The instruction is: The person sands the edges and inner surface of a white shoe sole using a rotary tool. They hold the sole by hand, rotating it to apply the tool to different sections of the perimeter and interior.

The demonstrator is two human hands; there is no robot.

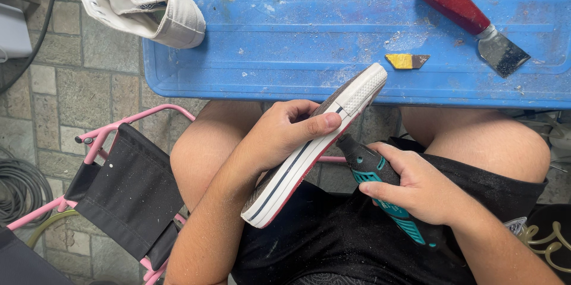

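My left hand [284,133] grips a white sneaker [315,148] on its side, sole edge up, with a dark stripe and a red underside. Its toe cap rests against the front edge of a blue plastic surface [333,29]. My right hand [419,187] holds a black and teal rotary tool [380,187]. The tool's tip touches the red edge of the sole just under my left thumb. Both hands are over my lap, above black shorts.
A second white sneaker [143,2] lies on the blue surface's left corner. A red-handled scraper [470,20] and a small yellow and brown blade piece [407,60] lie at the right. A pink folding chair with black fabric [128,193] stands at my left on stone paving.
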